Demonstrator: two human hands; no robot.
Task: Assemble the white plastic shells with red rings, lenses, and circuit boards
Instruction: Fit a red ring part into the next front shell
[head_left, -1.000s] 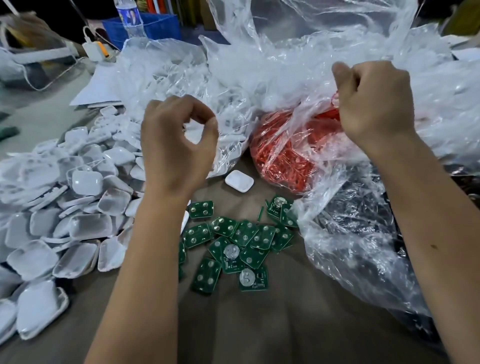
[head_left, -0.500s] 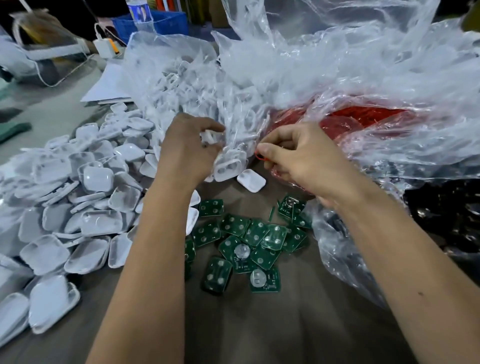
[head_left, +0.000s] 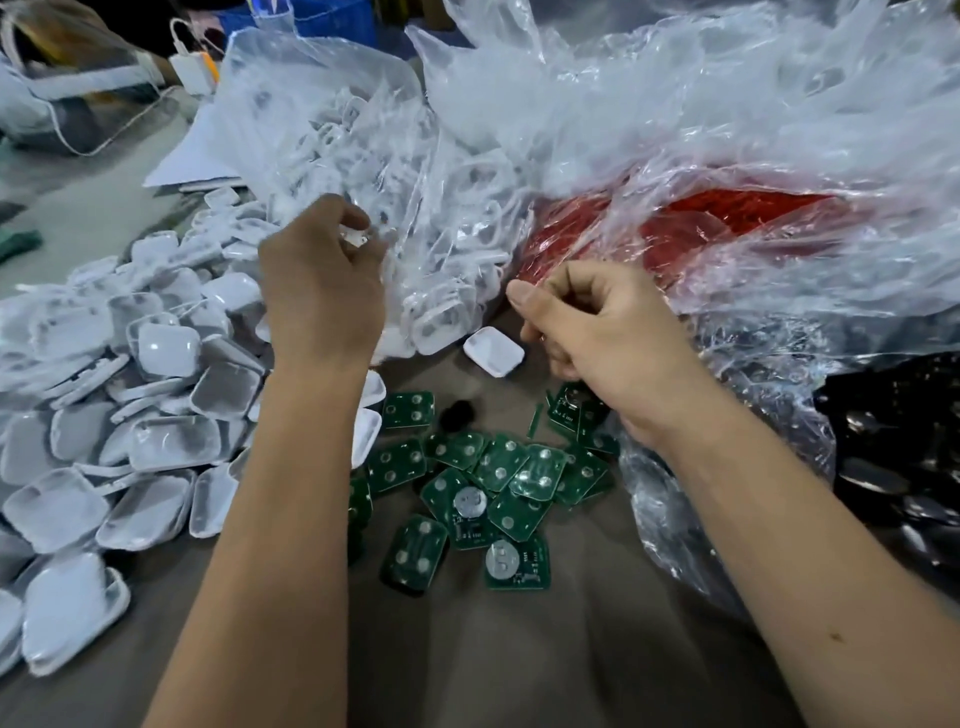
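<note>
Shells (head_left: 156, 447) beside crumpled plastic bags (head_left: 597, 119)

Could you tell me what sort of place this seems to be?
Probably a small hand-assembly workbench for electronics: loose green circuit boards lie beside a heap of white plastic shells, with red rings in clear plastic bags.

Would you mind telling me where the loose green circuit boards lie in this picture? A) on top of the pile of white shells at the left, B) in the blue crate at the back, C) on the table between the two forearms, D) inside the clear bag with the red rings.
C: the green circuit boards lie scattered on the table between the forearms, nearer the camera than the left hand and right hand.
</note>
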